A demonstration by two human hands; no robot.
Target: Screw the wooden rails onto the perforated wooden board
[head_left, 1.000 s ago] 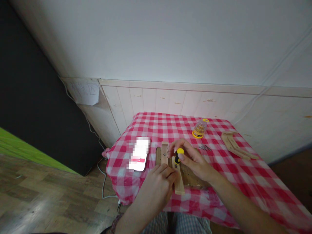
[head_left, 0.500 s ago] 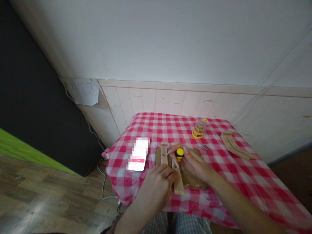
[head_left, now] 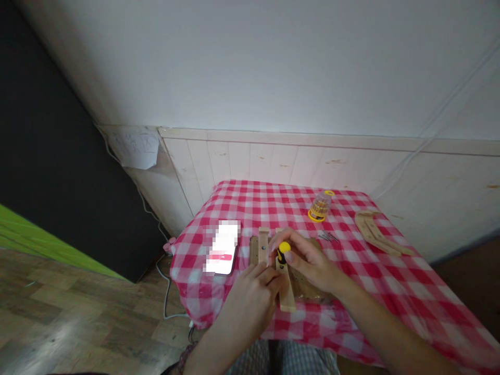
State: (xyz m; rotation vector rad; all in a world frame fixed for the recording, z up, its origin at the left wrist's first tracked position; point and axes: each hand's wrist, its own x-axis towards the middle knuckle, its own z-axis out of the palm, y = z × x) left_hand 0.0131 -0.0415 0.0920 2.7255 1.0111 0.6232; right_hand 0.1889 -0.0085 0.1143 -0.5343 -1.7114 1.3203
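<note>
Near the table's front edge, two pale wooden strips lie across a brown board (head_left: 310,286). My right hand (head_left: 308,258) is closed around a yellow-and-black screwdriver (head_left: 285,249), held over the right wooden strip (head_left: 287,294). A dark screw head shows in that strip just below the handle; the driver's tip is hidden. My left hand (head_left: 260,284) has its fingers curled down at the strips, pressing on or gripping the right one. The left wooden strip (head_left: 263,247) has a dark screw in it and runs away from my left fingers.
A clear bit case with a yellow base (head_left: 319,208) stands at the back right. Several loose screws (head_left: 328,237) lie in front of it. Curved wooden pieces (head_left: 378,234) rest at the right edge. A lit phone (head_left: 223,247) lies left on the checked tablecloth (head_left: 258,198).
The screwdriver handle has tilted and shifted slightly left and down. My right hand's fingers have changed their grip around it. My left hand stays in place.
</note>
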